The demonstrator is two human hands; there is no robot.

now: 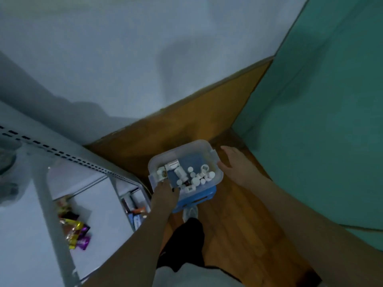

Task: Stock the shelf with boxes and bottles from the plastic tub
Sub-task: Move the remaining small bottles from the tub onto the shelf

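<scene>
A white shelf [87,195] is seen at the left, above a wooden floor [238,224]. A clear plastic tub [215,175] of white bottles [180,172] is set on a blue stool [196,198]. The left hand [165,193] is dipped into the tub, its grip hidden; the right hand [236,164] is held open beside the rim.

Both forearms [290,206] are bare to the frame edge, with no sleeve, watch or ring in sight. The person wears black shorts [184,245] and a pale, whitish shoe [190,213]; a light grey garment [186,276] shows at the bottom edge, too blurred to identify
</scene>
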